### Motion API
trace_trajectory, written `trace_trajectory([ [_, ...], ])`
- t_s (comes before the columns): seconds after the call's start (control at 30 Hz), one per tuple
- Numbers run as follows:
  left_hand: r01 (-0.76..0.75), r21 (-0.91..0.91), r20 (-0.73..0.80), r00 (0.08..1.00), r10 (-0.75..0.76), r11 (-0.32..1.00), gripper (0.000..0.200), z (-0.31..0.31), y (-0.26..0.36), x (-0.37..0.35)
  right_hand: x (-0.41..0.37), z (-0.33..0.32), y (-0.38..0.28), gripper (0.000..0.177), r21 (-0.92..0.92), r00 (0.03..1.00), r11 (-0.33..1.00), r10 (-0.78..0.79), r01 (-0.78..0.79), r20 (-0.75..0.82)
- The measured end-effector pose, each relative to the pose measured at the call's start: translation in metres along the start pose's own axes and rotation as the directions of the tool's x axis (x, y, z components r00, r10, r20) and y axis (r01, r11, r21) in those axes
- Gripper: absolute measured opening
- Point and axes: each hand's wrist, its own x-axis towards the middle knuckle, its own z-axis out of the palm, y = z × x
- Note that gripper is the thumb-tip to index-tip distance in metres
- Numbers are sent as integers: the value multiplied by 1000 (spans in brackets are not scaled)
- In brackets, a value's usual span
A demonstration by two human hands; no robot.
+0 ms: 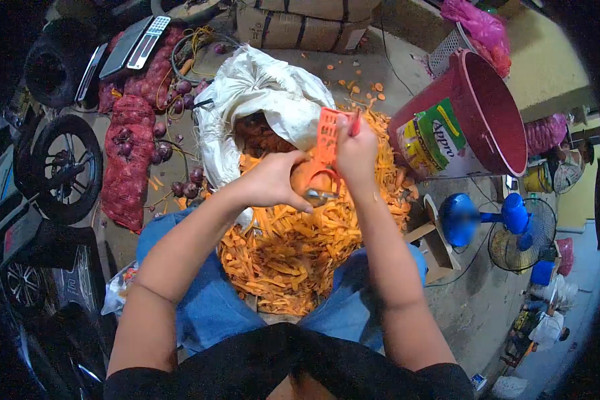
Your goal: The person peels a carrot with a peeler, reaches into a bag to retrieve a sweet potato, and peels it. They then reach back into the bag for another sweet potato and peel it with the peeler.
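Note:
My left hand [273, 180] is curled round a carrot [307, 179], its thumb and fingers on the carrot's left side. My right hand [356, 150] grips an orange-red peeler [327, 143]. The peeler's round lower end and metal blade lie over the right part of the carrot. Below both hands spreads a large heap of carrot peelings [280, 250], between the knees. Just behind the hands, a white sack [260, 87] lies open, with a dark orange-brown inside.
A red bucket [507, 113] leans at the right. Red net bags of onions [125, 160] and a scale [130, 50] are at the left. A blue fan [460, 219], an open carton [433, 257] and a motorcycle wheel [67, 167] stand around. People [547, 330] are far right.

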Motion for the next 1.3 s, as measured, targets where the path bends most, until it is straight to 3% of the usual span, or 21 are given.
trace_trajectory([
  [0.07,0,10,37,999,0,1000,73,-4,2,1,7,1,20,24,126,989,981,147,-144,-11],
  [0.1,-60,41,87,995,57,997,73,-2,1,0,11,-2,26,24,-21,973,973,229,-229,-15],
  [0.13,-124,71,138,984,113,990,72,0,1,0,20,-8,44,24,-22,974,974,227,-227,-15],
  [0.17,-59,58,312,949,38,997,73,-2,17,-4,29,-14,68,25,-113,965,962,235,-249,-119],
  [0.2,-60,60,316,948,38,996,73,-2,22,-7,33,-19,69,25,-199,946,939,235,-280,-224],
  [0.23,-27,11,329,944,22,1000,72,-2,24,-9,34,-24,69,25,-197,945,939,237,-282,-225],
  [0.3,-40,-25,280,959,45,999,71,-5,16,-9,39,-32,61,23,139,848,863,503,-485,-164],
  [0.33,-40,-26,276,960,46,999,71,-9,11,-8,37,-31,54,23,138,850,865,501,-483,-162],
  [0.4,-23,-81,248,968,42,996,69,-16,7,-5,30,-22,42,21,511,815,681,575,-524,69],
  [0.43,8,-124,234,972,21,992,70,-19,6,-3,28,-18,41,21,510,818,683,571,-522,72],
  [0.5,2,-181,171,985,30,984,70,-24,1,0,22,-8,42,17,545,758,549,582,-634,294],
  [0.57,58,-366,118,993,-15,929,73,-26,-14,5,18,-2,40,16,579,751,503,566,-642,341],
  [0.6,15,-346,48,999,2,938,74,-29,-14,7,16,1,39,16,609,743,455,549,-649,382],
  [0.7,21,-513,-21,999,-37,858,76,-36,-6,7,12,4,34,18,625,737,431,559,-651,381],
  [0.77,34,-796,8,999,-46,604,72,-38,-3,6,12,2,28,19,628,730,419,563,-656,387],
  [0.83,12,-834,4,1000,-17,552,70,-32,-7,8,13,1,22,22,689,685,287,602,-666,411],
  [0.93,-9,-894,-9,1000,2,447,66,-18,-9,10,14,-1,22,23,737,716,292,602,-610,354],
  [1.07,115,-932,97,993,-68,344,63,-2,-4,9,15,-2,21,22,800,737,293,628,-523,252],
  [1.13,91,-927,74,995,-61,363,66,6,0,9,14,0,21,20,808,740,378,664,-453,104],
  [1.17,119,-943,103,992,-68,311,69,8,-3,10,14,0,21,20,808,739,378,666,-453,102],
  [1.3,157,-925,125,986,-113,345,69,11,-8,12,14,-2,12,20,773,776,497,631,-395,-9],
])
